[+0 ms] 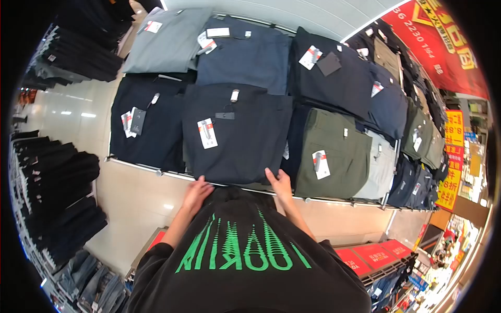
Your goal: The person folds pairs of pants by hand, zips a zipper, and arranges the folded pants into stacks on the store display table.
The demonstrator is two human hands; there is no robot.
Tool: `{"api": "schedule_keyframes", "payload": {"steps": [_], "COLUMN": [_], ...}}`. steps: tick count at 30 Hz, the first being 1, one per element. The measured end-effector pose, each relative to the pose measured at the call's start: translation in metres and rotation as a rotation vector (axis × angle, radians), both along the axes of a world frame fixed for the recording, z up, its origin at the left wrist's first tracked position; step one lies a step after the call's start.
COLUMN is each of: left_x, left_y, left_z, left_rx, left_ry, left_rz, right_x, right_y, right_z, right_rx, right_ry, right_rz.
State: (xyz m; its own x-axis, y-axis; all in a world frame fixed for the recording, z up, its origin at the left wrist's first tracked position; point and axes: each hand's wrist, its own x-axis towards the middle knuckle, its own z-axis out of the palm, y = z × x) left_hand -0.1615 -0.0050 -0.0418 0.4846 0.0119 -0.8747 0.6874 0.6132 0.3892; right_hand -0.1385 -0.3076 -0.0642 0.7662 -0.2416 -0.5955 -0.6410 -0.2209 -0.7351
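Note:
Folded dark trousers (242, 148) with a white-and-red hang tag (207, 133) lie on top of a pile in front of me, at the near edge of the display rack. My left hand (196, 195) is at their near left corner, fingers curled in at the hem side; part of the fingertips is hidden. At the near right corner, my right hand (280, 183) holds the edge, one digit lying on the cloth. Olive green trousers (334, 148) are folded just right of it, and black trousers (141, 104) lie to the left.
Behind lie folded grey trousers (167, 44) and navy trousers (245, 55). A metal rail (156, 171) runs along the rack's near edge. Clothes hang on racks (57, 182) at the left. A red-topped stand (376, 255) is at the lower right, signs (451, 156) beyond.

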Motion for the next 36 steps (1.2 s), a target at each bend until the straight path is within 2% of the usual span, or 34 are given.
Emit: {"api": "schedule_keyframes", "payload": {"steps": [1,4,5,7,10,11,13,15,17,19,21,22,23,26,29,33,36], "left_x": [-0.002,0.006,0.005,0.006,0.006,0.006,0.008,0.015,0.021,0.025,0.029,0.033,0.04,0.067,0.102,0.143,0.148], "left_y": [-0.005,-0.019,-0.024,-0.033,-0.035,-0.035,-0.032,-0.03,-0.022,-0.011,-0.001,0.005,0.011,0.025,0.035,0.025,0.004], "left_z": [-0.003,-0.011,-0.014,-0.021,-0.027,-0.026,-0.023,-0.011,-0.013,-0.019,-0.021,-0.021,-0.021,-0.01,-0.004,-0.006,-0.01], "left_rx": [-0.162,-0.48,-0.446,-0.387,-0.313,-0.256,-0.281,-0.339,-0.253,-0.339,-0.433,-0.478,-0.5,-0.54,-0.551,-0.204,-0.129], "left_ry": [0.02,0.003,-0.007,-0.034,0.005,0.017,-0.085,-0.24,-0.43,-0.366,-0.344,-0.331,-0.36,-0.41,-0.439,-0.257,-0.25], "left_rz": [-0.031,-0.097,-0.066,-0.008,0.024,0.097,0.208,0.345,0.416,0.581,0.625,0.646,0.564,0.321,0.006,-0.283,-0.422], "right_x": [0.01,0.037,0.047,0.059,0.076,0.084,0.099,0.119,0.138,0.153,0.151,0.151,0.152,0.156,0.149,0.134,0.118], "right_y": [-0.002,0.007,0.011,0.014,0.015,0.014,0.01,0.01,0.014,0.023,0.042,0.049,0.052,0.047,0.039,0.026,0.03], "right_z": [0.011,0.038,0.057,0.062,0.066,0.067,0.068,0.066,0.062,0.057,0.047,0.044,0.042,0.031,0.041,0.049,0.051], "right_rx": [0.261,0.638,0.749,0.88,0.871,0.879,0.89,0.981,1.06,1.125,0.755,0.648,0.54,0.614,0.68,0.697,0.592], "right_ry": [0.074,0.05,0.122,0.132,0.201,0.232,0.297,0.28,0.287,0.325,0.096,0.1,0.104,0.224,0.164,0.145,-0.027], "right_rz": [0.043,-0.113,-0.153,-0.224,-0.278,-0.226,-0.136,-0.201,-0.242,-0.265,-0.153,-0.166,-0.18,-0.216,-0.159,-0.124,-0.142]}}
